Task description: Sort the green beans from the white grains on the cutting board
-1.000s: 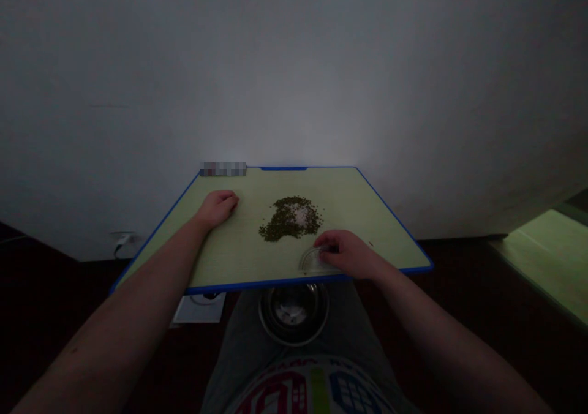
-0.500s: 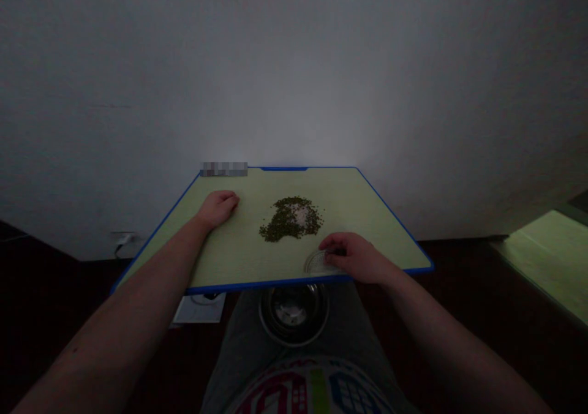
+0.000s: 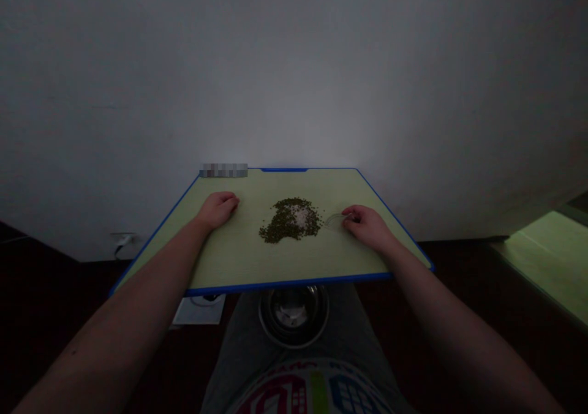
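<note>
Clear curved piece [image 3: 335,220] sits on the board at the right of the seed pile, just beside it and not touching, its end tucked under the fingers [image 3: 350,215] of the right hand [image 3: 367,227]. Those fingers curl over it in a light pinch and seem to have hold of it. The left hand [image 3: 217,210] rests on the board's far left area, fingers loosely curled, holding nothing, well apart from the pile. Surface: pale green cutting board [image 3: 294,267] with a blue rim, its wood-like grain faint, tilted in view. Mid-board lies a low, irregular heap of small dark green seeds [image 3: 280,227] with a pale, powdery patch [image 3: 301,216] near its centre. Room is dim: a smooth white wall [image 3: 294,83] stands beyond the board, dark floor below. Near the person, under the board's near edge, sits a round steel bowl [image 3: 294,316], its rim bright, above grey trousers [image 3: 362,334]. A lit green surface [image 3: 546,261] shows at far right.
</note>
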